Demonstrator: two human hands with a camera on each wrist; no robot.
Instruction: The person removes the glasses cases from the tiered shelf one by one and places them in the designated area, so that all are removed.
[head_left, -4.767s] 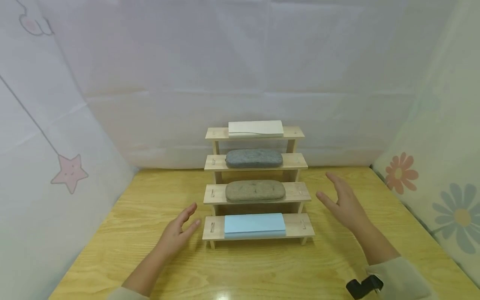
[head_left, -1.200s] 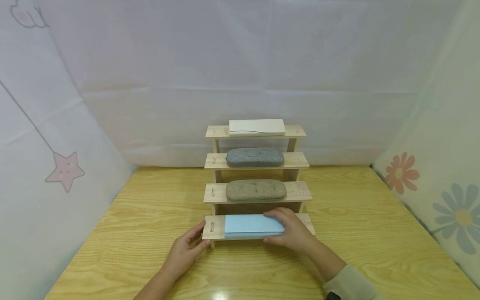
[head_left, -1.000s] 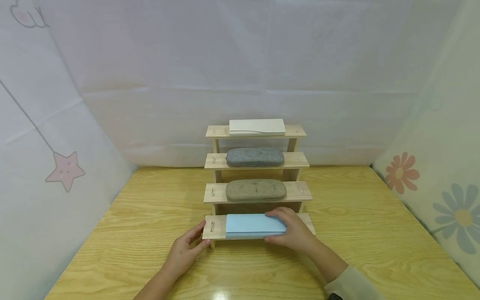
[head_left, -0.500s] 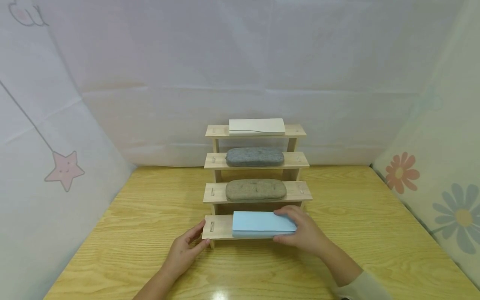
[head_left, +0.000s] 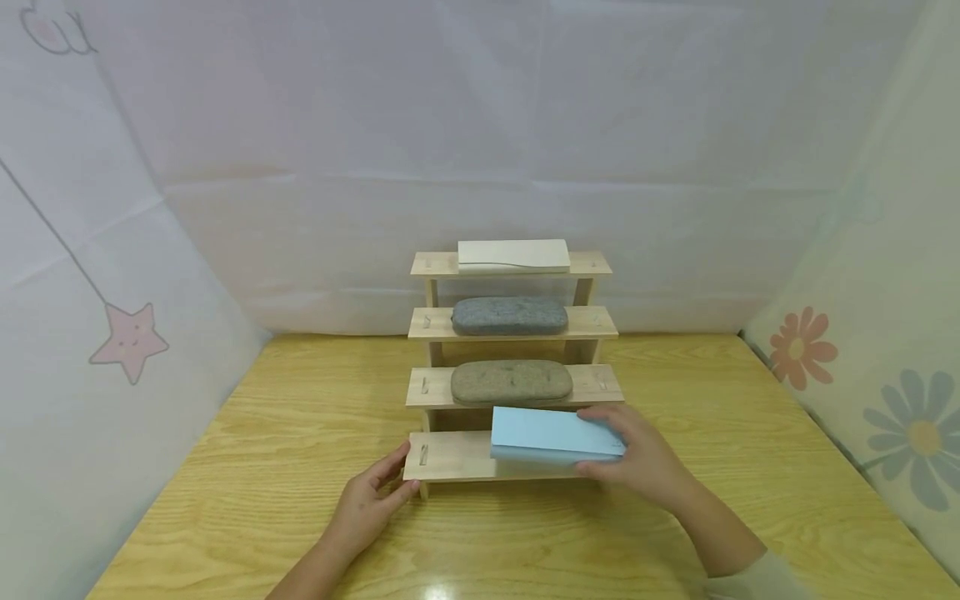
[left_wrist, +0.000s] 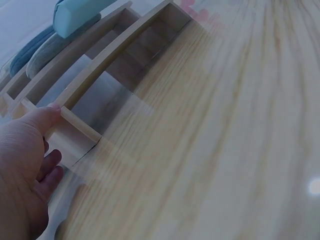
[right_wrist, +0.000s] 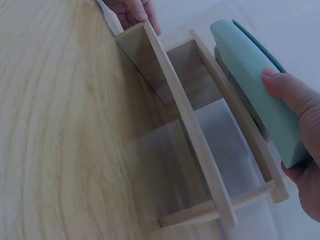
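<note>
My right hand [head_left: 647, 457] grips a light-blue glasses case [head_left: 547, 432] by its right end, thumb in front and fingers behind. The case is raised above the bottom step of a four-tier wooden display stand [head_left: 453, 455], tilted with its left end a little higher. In the right wrist view the thumb presses the side of the blue case [right_wrist: 255, 85]. My left hand [head_left: 366, 500] holds the left end of the bottom step, the thumb [left_wrist: 45, 116] at its front corner in the left wrist view.
Higher steps each carry a glasses case: brown fabric [head_left: 512, 382], grey fabric [head_left: 510, 316] and white [head_left: 513, 256] on top. The stand is on a wood-grain table [head_left: 300, 417]. White cloth [head_left: 360, 125] hangs behind and at both sides.
The right hand has lifted the blue glasses case off the bottom step, moving it right and up. The left hand stays at the step's left end.
</note>
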